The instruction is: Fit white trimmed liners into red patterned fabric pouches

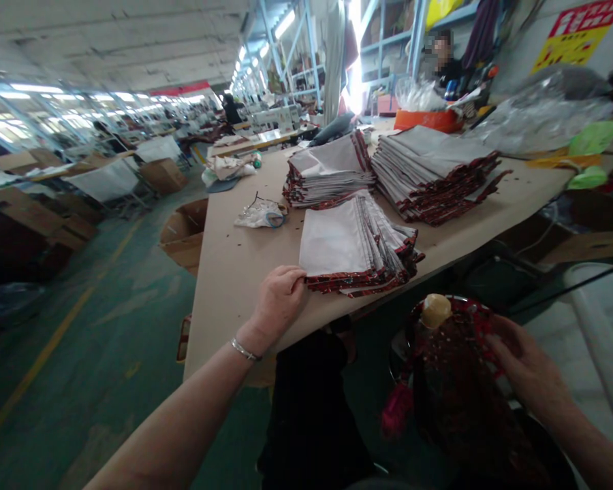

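Observation:
My left hand (pixel 280 303) is closed at the front left corner of a stack of folded grey-white cloth pieces (pixel 334 241), thumb and finger pinching the dark red patterned edge. The stack lies near the table's front edge, its layers fanned to the right. Low on the right, beyond the table edge, my right hand (pixel 521 361) is closed at the side of a dark red patterned cloth (pixel 454 374); its fingertips are partly hidden. By that cloth are a cream-coloured cap-like piece (pixel 436 311), a shiny curved rim and a pink tuft (pixel 397 410).
Two more cloth stacks, one at the back (pixel 332 167) and one at the right (pixel 434 170), stand on the table (pixel 235 272). A small crumpled bag (pixel 260 214) lies left of them. Behind are an orange basin (pixel 428 120), clear plastic (pixel 536 119) and a person (pixel 445 61).

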{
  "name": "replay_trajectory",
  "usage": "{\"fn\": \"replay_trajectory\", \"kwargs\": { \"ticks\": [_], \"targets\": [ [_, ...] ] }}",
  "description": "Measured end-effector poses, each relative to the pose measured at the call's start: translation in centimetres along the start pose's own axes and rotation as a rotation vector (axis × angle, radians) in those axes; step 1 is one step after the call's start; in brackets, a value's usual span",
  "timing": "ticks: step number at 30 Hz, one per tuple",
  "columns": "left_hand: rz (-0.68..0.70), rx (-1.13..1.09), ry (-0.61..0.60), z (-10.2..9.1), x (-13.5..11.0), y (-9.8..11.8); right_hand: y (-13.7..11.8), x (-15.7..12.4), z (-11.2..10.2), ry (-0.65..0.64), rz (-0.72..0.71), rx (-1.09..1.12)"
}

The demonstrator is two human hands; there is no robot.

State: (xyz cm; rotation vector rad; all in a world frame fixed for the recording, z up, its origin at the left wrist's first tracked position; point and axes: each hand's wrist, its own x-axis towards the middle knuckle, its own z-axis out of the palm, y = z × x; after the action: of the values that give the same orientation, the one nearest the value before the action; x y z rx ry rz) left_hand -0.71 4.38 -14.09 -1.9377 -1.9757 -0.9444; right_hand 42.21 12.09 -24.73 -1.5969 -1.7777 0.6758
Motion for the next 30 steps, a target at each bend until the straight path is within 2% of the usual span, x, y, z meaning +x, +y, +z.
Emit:
{"fn": "replay_trajectory", "kwargs": {
  "ticks": [1,3,4,5,6,8,9,11,13,14,16,18,19,21,23,24,26,27,29,30],
  "targets": [
    [-0.009,-0.005,0.006,0.0,0.3,0.1,-3.4,0.2,-1.0,0.019,-0.088,0.048],
    [-0.042,-0.044,0.059,-0.3,0.9,0.6,-11.2,0.5,-2.5,0.145,-0.429,0.076],
    [-0.063,-0.074,0.099,-0.4,1.2,1.0,-15.2,0.6,-2.6,0.146,-0.648,0.099],
    [-0.084,-0.103,0.139,-0.6,1.5,1.5,-18.9,0.7,-2.3,0.086,-0.845,0.081],
    [-0.098,-0.126,0.175,-0.8,1.8,2.0,-22.2,0.8,-1.5,0.006,-0.975,0.036],
    [-0.103,-0.148,0.209,-1.3,2.4,3.2,-27.1,1.3,1.1,-0.083,-1.079,-0.119],
    [-0.092,-0.15,0.208,-1.7,2.6,3.8,-28.6,1.8,2.7,-0.117,-1.084,-0.203],
    [-0.051,-0.145,0.197,-2.5,2.7,4.6,-30.1,3.3,5.3,-0.162,-1.039,-0.368],
    [-0.011,-0.128,0.207,-3.4,2.4,5.1,-30.0,5.0,6.4,-0.165,-0.946,-0.504],
    [-0.004,-0.116,0.215,-3.7,2.2,5.1,-29.6,5.8,6.1,-0.147,-0.884,-0.553],
    [-0.039,-0.103,0.216,-3.9,1.4,5.3,-28.6,6.4,4.3,-0.099,-0.765,-0.578],
    [-0.141,-0.17,0.156,-3.8,0.4,6.0,-27.4,5.6,1.8,-0.058,-0.738,-0.461],
    [-0.211,-0.264,0.115,-3.6,-0.1,6.7,-26.7,4.7,0.6,-0.053,-0.775,-0.366],
    [-0.376,-0.596,0.046,-3.4,-1.1,8.5,-25.1,2.2,-1.1,-0.051,-0.893,-0.196],
    [-0.564,-1.018,0.045,-3.3,-2.0,10.8,-22.7,-0.6,-1.4,-0.078,-0.94,-0.159],
    [-0.664,-1.209,0.052,-3.2,-2.5,11.9,-21.4,-2.0,-1.0,-0.112,-0.905,-0.181],
    [-0.868,-1.486,0.009,-3.0,-3.3,13.6,-18.4,-4.5,0.2,-0.216,-0.74,-0.184],
    [-0.964,-1.572,-0.038,-2.6,-3.9,14.3,-17.0,-5.6,1.0,-0.277,-0.639,-0.117],
    [-1.104,-1.641,-0.142,-1.4,-5.1,15.1,-14.6,-7.6,2.3,-0.405,-0.402,0.175],
    [-1.133,-1.616,-0.188,-0.7,-5.8,15.3,-13.7,-8.4,2.7,-0.449,-0.248,0.381]
  ]
}}
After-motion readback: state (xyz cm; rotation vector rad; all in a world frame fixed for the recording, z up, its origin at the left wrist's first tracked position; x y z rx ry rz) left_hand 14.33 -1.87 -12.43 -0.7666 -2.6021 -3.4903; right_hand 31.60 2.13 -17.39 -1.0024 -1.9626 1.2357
